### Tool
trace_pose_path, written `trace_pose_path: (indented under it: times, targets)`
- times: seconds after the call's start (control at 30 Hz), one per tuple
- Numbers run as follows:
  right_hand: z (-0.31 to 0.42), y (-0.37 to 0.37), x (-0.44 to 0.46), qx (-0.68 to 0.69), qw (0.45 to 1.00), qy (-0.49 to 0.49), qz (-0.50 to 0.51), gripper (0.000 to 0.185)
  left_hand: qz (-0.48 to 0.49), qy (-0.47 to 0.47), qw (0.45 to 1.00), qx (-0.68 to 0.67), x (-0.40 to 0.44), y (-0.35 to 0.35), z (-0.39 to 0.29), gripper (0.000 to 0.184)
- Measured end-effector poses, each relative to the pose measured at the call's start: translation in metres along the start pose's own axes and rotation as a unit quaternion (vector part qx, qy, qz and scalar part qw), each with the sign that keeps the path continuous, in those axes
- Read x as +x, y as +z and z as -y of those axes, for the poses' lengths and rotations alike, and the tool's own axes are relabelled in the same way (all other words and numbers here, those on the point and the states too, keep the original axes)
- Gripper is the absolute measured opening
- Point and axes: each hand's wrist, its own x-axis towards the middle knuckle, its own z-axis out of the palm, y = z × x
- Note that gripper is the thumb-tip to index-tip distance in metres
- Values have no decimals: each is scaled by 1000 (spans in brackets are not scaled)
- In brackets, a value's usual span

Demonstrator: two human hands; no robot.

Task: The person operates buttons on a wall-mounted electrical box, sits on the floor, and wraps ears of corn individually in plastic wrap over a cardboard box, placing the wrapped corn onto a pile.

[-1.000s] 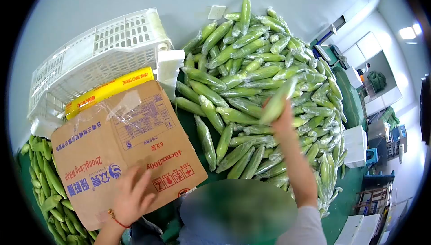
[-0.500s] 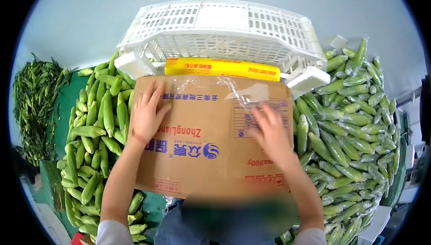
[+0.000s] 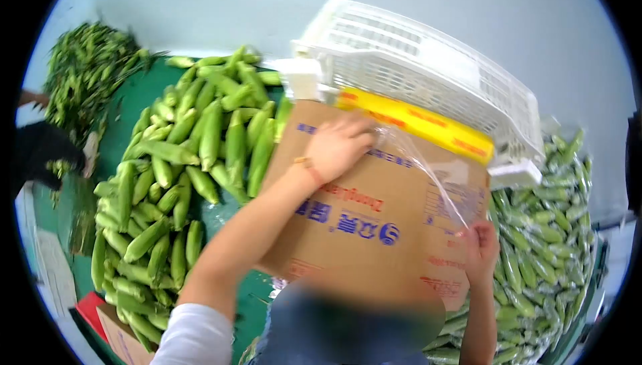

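Note:
A clear strip of cling film (image 3: 431, 174) stretches slantwise over a printed cardboard sheet or box (image 3: 364, 198). My right hand (image 3: 480, 248) is closed in a pinch on the film's lower right end, at the right side of the cardboard. Near the cardboard's upper edge, my left hand (image 3: 342, 148) lies palm down, fingers together and curled at the film's other end; its fingertips are partly hidden. Just beyond is a yellow film roll (image 3: 414, 121) with red print, lying against an upended white plastic crate (image 3: 428, 64).
Unwrapped green corn cobs (image 3: 210, 131) are heaped on the green table (image 3: 144, 84) to the left. Film-wrapped cobs (image 3: 542, 245) are piled at right. Loose husks (image 3: 87, 64) lie far left, beside another person's dark sleeve (image 3: 47, 154). An opened carton (image 3: 120, 331) stands lower left.
My right hand has moved down and drawn the film out across the cardboard. My left hand has shifted toward the film at the upper edge. The view has turned leftward and tilted.

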Motion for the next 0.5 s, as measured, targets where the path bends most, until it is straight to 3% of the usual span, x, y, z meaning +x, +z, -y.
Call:
trace_pose_path:
  times: [0.03,0.1,0.2,0.33,0.37,0.4,0.43,0.5]
  targets:
    - [4,1,-4,-7,1000,-2,-12,5,38,15,999,-4,3,9,10,10]
    - [-1,-10,-9,-22,999,-1,-26,6,76,-113,984,-117,8,8,8,7]
    - [-14,-30,-25,-39,999,0,-32,5,17,-185,954,-234,-12,-63,-18,10]
    - [-17,-6,-25,-37,999,-9,-3,1,23,-131,973,-188,-76,-118,-41,23]
    - [-18,-1,-22,-2,1000,29,-7,3,73,-139,978,-139,-80,-123,-43,29]
    - [-16,3,-19,16,999,33,-6,4,119,-143,979,-83,-80,-124,-45,36]
    - [-14,7,-16,36,999,33,-3,5,118,-153,978,-81,-78,-112,-45,47]
    - [-2,6,-14,51,998,28,-8,6,86,-134,986,-47,-66,-82,-41,50]
